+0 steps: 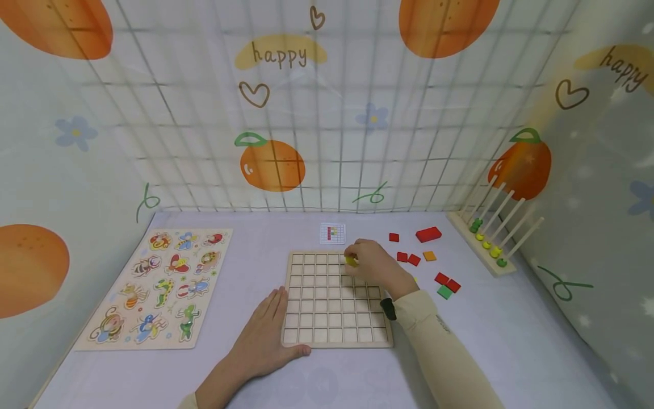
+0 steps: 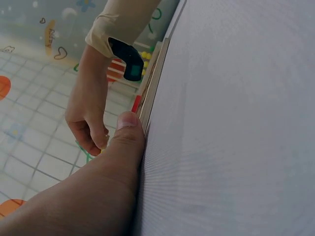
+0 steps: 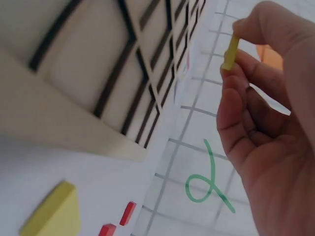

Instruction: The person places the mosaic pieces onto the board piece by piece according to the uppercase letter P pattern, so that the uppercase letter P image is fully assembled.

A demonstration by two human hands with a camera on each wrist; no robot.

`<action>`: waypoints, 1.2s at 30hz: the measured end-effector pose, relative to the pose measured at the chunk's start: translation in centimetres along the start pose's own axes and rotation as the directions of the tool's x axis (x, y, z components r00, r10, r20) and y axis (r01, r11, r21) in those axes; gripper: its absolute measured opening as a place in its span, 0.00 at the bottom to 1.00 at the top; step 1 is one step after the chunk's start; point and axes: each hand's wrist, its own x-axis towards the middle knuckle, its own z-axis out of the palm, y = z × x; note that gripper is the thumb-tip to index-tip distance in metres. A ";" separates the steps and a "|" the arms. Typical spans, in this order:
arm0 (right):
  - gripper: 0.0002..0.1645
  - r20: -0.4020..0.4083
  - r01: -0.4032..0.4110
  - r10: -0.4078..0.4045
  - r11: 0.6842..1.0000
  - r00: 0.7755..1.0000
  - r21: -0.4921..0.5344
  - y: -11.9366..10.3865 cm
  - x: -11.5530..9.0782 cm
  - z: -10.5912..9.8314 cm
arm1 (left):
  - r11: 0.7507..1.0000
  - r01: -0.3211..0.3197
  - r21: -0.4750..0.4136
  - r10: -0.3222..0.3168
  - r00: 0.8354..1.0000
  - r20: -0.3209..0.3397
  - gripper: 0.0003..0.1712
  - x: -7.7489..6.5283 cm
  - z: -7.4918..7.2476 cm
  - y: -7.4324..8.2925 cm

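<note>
A square wooden grid board (image 1: 334, 297) lies flat on the table, its cells bare where they show. My left hand (image 1: 260, 332) is spread at the board's left side, fingers straight along the edge and thumb at the near left corner. Over the far right part of the board, my right hand (image 1: 372, 266) pinches a small yellow square tile (image 3: 231, 52) between thumb and fingertips. The right wrist view shows the tile on edge, held above the board. Part of the board's right side is hidden under the right forearm.
A small pattern card (image 1: 333, 233) lies behind the board. Red tiles (image 1: 402, 257), an orange tile (image 1: 430, 256), a green tile (image 1: 444, 292) and a long red block (image 1: 428, 234) lie to the right. A peg rack (image 1: 482, 244) stands far right, an insect puzzle board (image 1: 158, 287) left.
</note>
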 end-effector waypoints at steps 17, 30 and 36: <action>0.12 0.085 0.025 -0.019 0.998 0.996 -0.063 0.1 1.4 1.4 | 1.000 0.023 -0.011 -0.023 1.000 0.014 0.79 0.0 0.1 0.0; 0.06 0.113 -0.013 0.020 0.998 0.993 -0.068 -0.1 1.7 1.6 | 1.000 0.010 0.002 -0.009 1.000 -0.007 0.79 0.0 0.2 -0.1; 0.03 0.123 -0.010 0.020 0.997 0.992 -0.081 -0.2 1.8 1.6 | 1.000 0.007 0.007 -0.007 1.000 -0.010 0.79 0.0 0.2 0.0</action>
